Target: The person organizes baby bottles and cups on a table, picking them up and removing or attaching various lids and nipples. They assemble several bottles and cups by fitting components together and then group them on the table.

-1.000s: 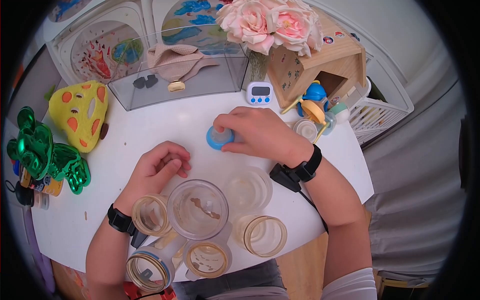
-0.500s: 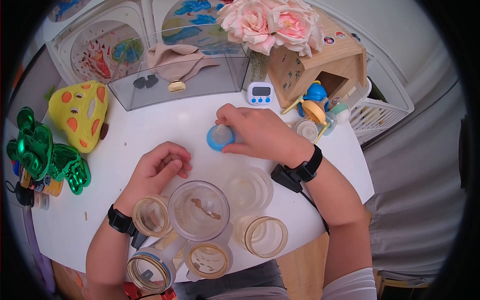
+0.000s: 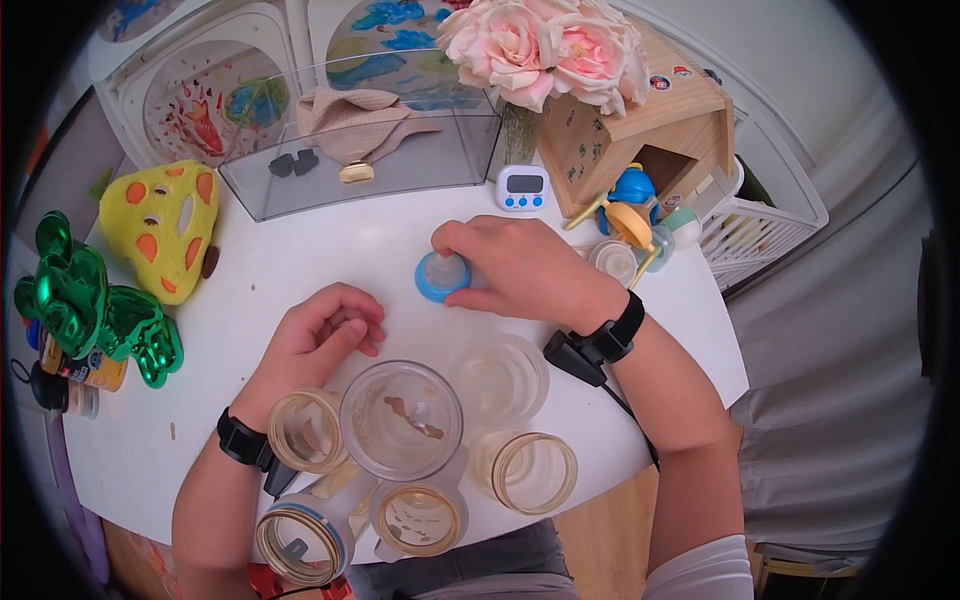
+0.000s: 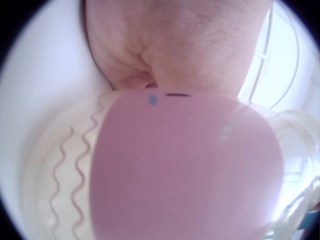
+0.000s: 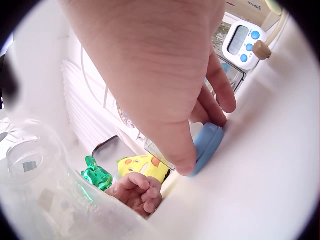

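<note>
On the white table sits a baby bottle nipple with a blue collar, teat upward. My right hand pinches it, thumb at the collar's near edge and index finger over the teat. The right wrist view shows the thumb pressed against the blue collar. My left hand rests on the table with loosely curled fingers, holding nothing. Between my forearms stand several clear wide-mouthed baby bottles around a large clear cup. A pink printed bottle fills the left wrist view.
A clear box with a pink cloth stands at the back, near a white timer and roses. Small baby feeding parts lie by a wooden house. A yellow plush and shiny green figure are left.
My right index finger lifted off the teat half a second ago and is over it again now. The nipple and my left hand have stayed in place.
</note>
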Motion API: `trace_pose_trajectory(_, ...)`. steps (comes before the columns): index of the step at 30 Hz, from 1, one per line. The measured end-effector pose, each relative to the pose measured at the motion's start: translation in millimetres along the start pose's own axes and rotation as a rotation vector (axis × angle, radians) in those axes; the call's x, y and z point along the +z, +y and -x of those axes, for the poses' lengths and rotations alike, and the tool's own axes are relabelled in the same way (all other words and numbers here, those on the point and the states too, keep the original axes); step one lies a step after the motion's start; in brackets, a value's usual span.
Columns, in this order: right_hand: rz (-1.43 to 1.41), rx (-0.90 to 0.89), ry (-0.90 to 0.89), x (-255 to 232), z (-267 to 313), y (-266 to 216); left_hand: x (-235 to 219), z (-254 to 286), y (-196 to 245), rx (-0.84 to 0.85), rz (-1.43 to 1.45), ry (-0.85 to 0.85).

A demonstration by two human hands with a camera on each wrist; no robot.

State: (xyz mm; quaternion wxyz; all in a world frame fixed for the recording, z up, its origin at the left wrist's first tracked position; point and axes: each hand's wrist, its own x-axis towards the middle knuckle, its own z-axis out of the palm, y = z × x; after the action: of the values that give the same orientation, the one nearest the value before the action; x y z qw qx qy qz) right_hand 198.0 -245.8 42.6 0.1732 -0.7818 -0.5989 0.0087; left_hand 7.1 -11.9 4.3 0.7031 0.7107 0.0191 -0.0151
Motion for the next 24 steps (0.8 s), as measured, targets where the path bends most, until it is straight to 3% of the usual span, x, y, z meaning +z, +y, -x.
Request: trace_pose_trajectory(24,-0.028,-0.023,0.032,1.8,-0.5,-0.5,-0.7,0.2,-0.4,-0.002,0.006,0.000)
